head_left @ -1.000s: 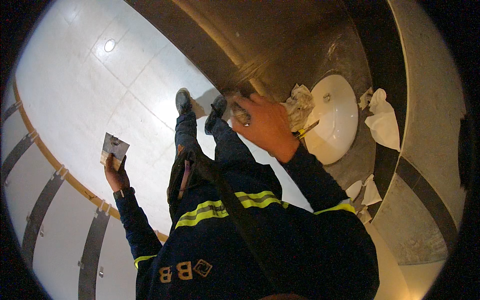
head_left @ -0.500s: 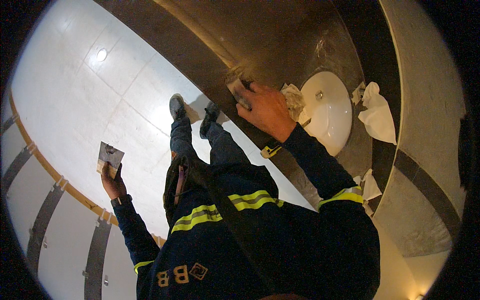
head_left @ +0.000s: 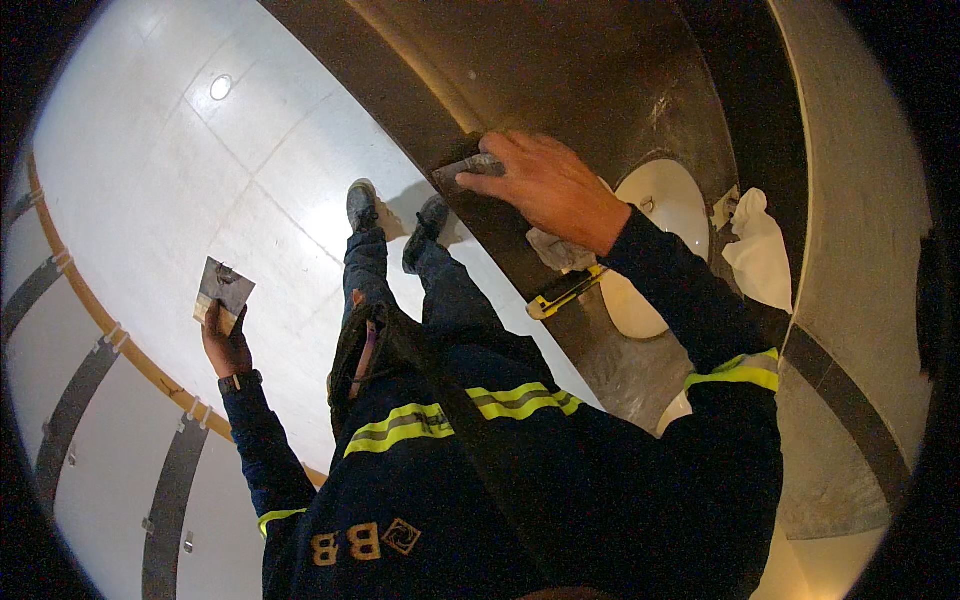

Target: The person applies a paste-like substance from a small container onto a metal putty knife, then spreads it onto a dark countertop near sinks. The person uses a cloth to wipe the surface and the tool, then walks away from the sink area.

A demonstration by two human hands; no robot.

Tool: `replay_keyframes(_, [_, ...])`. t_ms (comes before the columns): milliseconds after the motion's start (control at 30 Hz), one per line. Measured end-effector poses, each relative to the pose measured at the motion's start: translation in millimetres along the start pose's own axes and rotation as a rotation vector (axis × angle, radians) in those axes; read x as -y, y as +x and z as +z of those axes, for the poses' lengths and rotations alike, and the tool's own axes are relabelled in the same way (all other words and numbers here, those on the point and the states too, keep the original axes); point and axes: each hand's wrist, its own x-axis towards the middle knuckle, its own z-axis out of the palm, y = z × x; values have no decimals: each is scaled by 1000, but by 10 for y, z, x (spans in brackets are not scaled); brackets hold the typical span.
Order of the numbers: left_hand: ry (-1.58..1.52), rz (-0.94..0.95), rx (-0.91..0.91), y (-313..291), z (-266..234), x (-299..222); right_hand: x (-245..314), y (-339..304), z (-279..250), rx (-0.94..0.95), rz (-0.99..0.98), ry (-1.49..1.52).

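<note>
In my left hand [head_left: 226, 345], out over the pale floor, is a wide putty knife [head_left: 232, 292] with a dark smear on its metal blade. My fingers are closed around its light handle. My right hand [head_left: 555, 190] reaches over the dark countertop [head_left: 590, 60] and grips a small flat scraper [head_left: 462, 170]. Its blade lies at the counter's front edge; whether it presses on the surface I cannot tell. Below my right wrist are a crumpled rag [head_left: 560, 250] and a yellow utility knife [head_left: 566, 293].
A white oval sink [head_left: 640, 300] is set in the counter, partly hidden by my right arm. A white crumpled cloth [head_left: 758, 250] lies by the wall behind it. Pale cubicle panels [head_left: 110, 440] with dark strips line the left side.
My right hand has turned and come back with the scraper, whose blade now points left. More of the utility knife shows. The left hand holds the putty knife much as before.
</note>
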Motion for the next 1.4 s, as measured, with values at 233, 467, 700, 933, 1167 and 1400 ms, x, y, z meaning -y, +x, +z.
replay_keyframes(233, [186, 25, -32, -65, 45, -9, -172, 121, 124, 81, 3, -81])
replay_keyframes(467, [210, 80, -23, -55, 58, 16, -335, 67, 45, 134, 80, -214])
replay_keyframes(700, [608, 219, -31, -164, 174, -70, -473, -45, 12, 129, 109, -315])
replay_keyframes(933, [440, 178, 4, -55, 12, 39, -566, -111, -67, 144, 162, -352])
replay_keyframes(1167, [556, 210, 6, -56, 25, 7, -696, -222, -68, 93, 172, -397])
replay_keyframes(1400, [323, 136, -4, -53, 29, 43, -722, -243, -308, 120, 408, -411])
